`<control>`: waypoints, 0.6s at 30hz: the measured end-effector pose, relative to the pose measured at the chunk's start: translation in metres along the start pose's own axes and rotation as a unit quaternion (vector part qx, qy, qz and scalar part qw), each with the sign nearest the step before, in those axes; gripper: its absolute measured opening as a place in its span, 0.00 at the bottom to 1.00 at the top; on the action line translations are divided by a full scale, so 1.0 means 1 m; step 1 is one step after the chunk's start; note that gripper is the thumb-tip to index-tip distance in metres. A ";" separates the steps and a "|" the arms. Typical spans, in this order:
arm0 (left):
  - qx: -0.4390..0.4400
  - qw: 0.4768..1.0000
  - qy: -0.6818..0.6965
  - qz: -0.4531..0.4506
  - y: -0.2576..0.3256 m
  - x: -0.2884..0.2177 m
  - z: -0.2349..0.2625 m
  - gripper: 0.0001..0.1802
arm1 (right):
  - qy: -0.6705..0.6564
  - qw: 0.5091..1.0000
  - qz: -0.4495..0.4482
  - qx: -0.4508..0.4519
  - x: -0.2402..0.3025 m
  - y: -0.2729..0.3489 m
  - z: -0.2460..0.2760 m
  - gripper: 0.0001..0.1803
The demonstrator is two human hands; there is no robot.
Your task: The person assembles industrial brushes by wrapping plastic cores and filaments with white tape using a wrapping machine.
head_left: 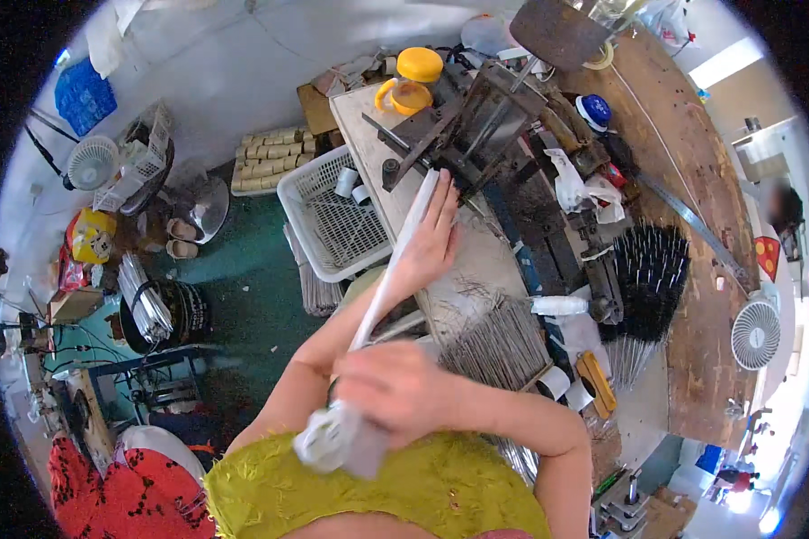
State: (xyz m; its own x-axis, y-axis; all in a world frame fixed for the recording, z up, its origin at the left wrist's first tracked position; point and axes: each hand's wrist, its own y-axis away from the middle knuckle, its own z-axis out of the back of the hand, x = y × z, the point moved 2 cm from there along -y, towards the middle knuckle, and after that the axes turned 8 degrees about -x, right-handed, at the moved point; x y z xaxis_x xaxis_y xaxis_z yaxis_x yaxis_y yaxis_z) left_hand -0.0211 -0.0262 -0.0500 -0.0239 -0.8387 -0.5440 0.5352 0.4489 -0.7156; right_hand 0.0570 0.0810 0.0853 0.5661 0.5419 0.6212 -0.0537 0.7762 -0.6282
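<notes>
My left hand (pixel 433 235) reaches up to the dark metal machine (pixel 472 126) on the bench, fingers stretched out straight. A long white strip (pixel 395 260), perhaps cloth or plastic, runs taut along the outer side of that hand and crosses over my forearm. Its far end meets the machine near my fingertips; whether it is fixed there I cannot tell. My right hand (pixel 391 391), smeared by motion, is closed around the strip's near part in front of my body. A crumpled white bundle (pixel 333 440) hangs below it.
Thin metal rods (pixel 499 346) lie on the bench beside a black-bristled brush bundle (pixel 643 287). White thread spools (pixel 562 306) and a yellow-handled tool (pixel 595 382) are at the right. A white plastic basket (pixel 333 220) stands left of the bench; a black bucket (pixel 184 310) is on the floor.
</notes>
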 end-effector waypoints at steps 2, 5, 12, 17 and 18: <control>0.021 0.999 -0.037 0.006 0.001 -0.004 0.001 0.35 | -0.056 0.998 -0.008 0.028 0.003 0.000 -0.010 0.18; 0.049 0.998 -0.029 -0.007 0.002 -0.011 0.026 0.40 | -0.143 0.980 -0.130 -0.047 0.000 0.003 0.003 0.18; 0.335 0.607 0.686 0.223 0.055 -0.048 0.113 0.29 | -0.298 0.617 -0.701 -0.199 -0.040 0.089 0.051 0.13; 0.403 0.733 0.327 0.439 0.112 0.004 0.111 0.16 | -0.211 0.676 -0.675 -0.209 -0.018 0.111 0.054 0.15; 0.456 0.767 0.109 0.439 0.133 0.020 0.109 0.15 | -0.197 0.682 -0.667 -0.229 -0.018 0.120 0.059 0.16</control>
State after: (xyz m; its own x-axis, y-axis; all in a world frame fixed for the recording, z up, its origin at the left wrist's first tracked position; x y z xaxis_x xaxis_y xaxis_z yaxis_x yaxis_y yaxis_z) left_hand 0.1418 -0.0171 -0.1078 0.5950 -0.2211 -0.7727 0.7918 0.3259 0.5165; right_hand -0.0080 0.1833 0.0261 -0.4082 -0.4324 0.8040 0.6056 0.5307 0.5929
